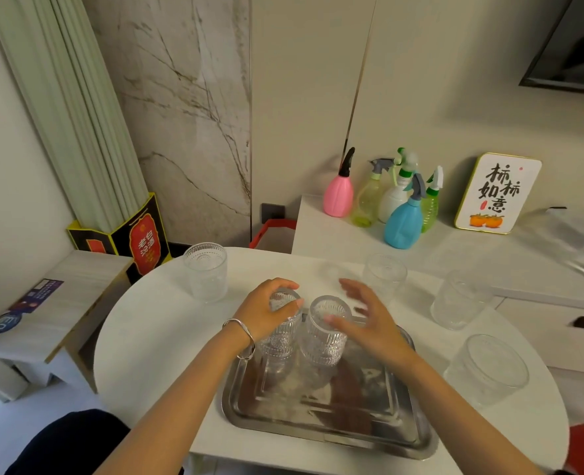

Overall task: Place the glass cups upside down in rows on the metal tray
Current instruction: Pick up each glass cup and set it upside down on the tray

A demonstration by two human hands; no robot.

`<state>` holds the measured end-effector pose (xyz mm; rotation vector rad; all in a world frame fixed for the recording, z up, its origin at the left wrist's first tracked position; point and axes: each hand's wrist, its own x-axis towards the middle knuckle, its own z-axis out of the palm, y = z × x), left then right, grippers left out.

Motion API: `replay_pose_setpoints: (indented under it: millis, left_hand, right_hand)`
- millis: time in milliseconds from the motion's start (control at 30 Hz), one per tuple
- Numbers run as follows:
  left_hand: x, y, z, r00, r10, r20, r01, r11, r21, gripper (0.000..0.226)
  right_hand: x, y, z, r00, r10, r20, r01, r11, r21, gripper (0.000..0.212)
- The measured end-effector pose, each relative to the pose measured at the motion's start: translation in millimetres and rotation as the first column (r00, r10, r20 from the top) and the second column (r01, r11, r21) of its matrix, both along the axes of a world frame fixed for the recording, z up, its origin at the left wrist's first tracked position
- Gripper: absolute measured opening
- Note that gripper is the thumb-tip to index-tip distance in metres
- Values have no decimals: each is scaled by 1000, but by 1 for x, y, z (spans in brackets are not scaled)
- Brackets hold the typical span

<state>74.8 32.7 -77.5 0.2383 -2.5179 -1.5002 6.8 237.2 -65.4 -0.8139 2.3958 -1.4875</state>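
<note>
A shiny metal tray lies on the round white table. Two ribbed glass cups stand upside down side by side at its far end. My left hand is wrapped around the left cup, fingers over its upturned base. The right cup stands free; my right hand hovers just right of it, fingers spread, thumb near its base. Several more cups stand upright on the table: one far left, one behind my right hand, two at the right.
Several spray bottles and a small sign stand on the white cabinet behind the table. A low wooden bench is at the left, beside a black and red box. The near half of the tray is bare.
</note>
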Motion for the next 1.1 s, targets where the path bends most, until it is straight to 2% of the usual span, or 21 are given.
replay_pose_setpoints:
  millis: [100,167,233,300,367,467,533,600,667,733,767,833,900,933,1000,1100]
  left_hand:
    - [-2,-3,4,1000,11,-16,-10,1000,22,23]
    - [-4,-4,9,999,30,-22,-29,999,25,20]
    - [-8,-3,14,998,46,-31,-45,998,33,18]
    - [-11,1,17,998,45,-53,-44,999,23,16]
    - [-13,5,21,997,35,-75,-35,999,13,15]
    - [-15,12,30,995,19,-96,-18,1000,7,15]
    - [-17,18,38,994,-8,-108,8,1000,2,17]
    - [-18,27,49,989,-48,-140,48,999,1,27]
    - [-22,40,63,985,-65,-162,74,996,49,49]
    - [-26,53,78,988,-38,-153,63,986,157,75]
    - [-28,60,85,991,-28,-133,58,971,232,79]
    - [-32,69,95,992,-32,-122,85,886,456,61]
    - [-33,72,99,991,-24,-135,104,779,618,32]
    - [-32,73,100,990,-19,-140,105,764,637,29]
    - [-30,75,99,987,-24,-158,121,764,634,39]
    - [-30,79,101,982,-80,-170,156,852,500,54]
  right_hand:
    - [-32,8,17,964,-198,-175,196,980,-32,62]
    - [-60,11,22,922,-289,-260,319,944,82,70]
    - [-82,10,21,923,-328,-201,371,895,246,86]
    - [-96,6,17,928,-364,-81,370,871,325,97]
    - [-103,1,13,916,-401,-29,387,859,335,97]
    - [-102,-1,16,894,-439,-85,436,813,385,91]
    - [-96,2,25,886,-454,-90,460,840,288,85]
    - [-86,7,44,883,-469,23,468,883,33,74]
    - [-71,15,67,892,-399,213,441,873,-210,60]
    - [-56,22,85,892,-240,382,388,841,-377,55]
    - [-48,26,92,886,-154,437,362,820,-443,60]
    - [-34,33,101,881,-2,473,294,786,-543,70]
    - [-22,42,104,888,68,455,226,798,-559,65]
    - [-19,47,103,894,79,440,188,827,-530,61]
    - [-15,59,100,897,112,427,102,889,-446,58]
    - [-15,75,95,882,144,450,-7,956,-292,63]
